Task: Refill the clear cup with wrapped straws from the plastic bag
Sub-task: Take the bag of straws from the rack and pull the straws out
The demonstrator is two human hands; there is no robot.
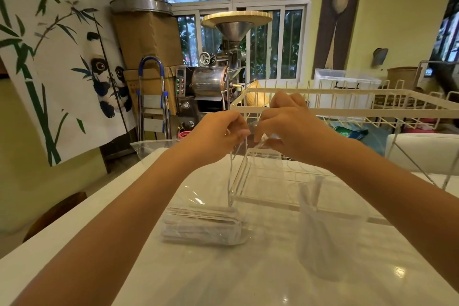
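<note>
Two bare arms reach up from the bottom corners of the frame and meet at its centre, above a white glossy counter. The left hand and the right hand are held close together, fingers curled and pinched on the top edge of a clear plastic bag, which hangs down from them to the counter. The bag is so transparent that its outline is hard to follow. Its lower part lies on the counter at lower centre, holding a flat bundle of white wrapped straws lying on their side. To the right of the bundle, in the lower right of the frame, stands the clear cup, upright on the counter, with a few wrapped straws leaning inside it; cup and bundle are apart. Just behind the cup and bundle sits a clear acrylic tray. Behind the hands, across the right of the frame, stands a white wire rack. In the background at upper centre is a metal coffee roaster before a window; on the left wall hangs a cloth printed with a panda and bamboo
</note>
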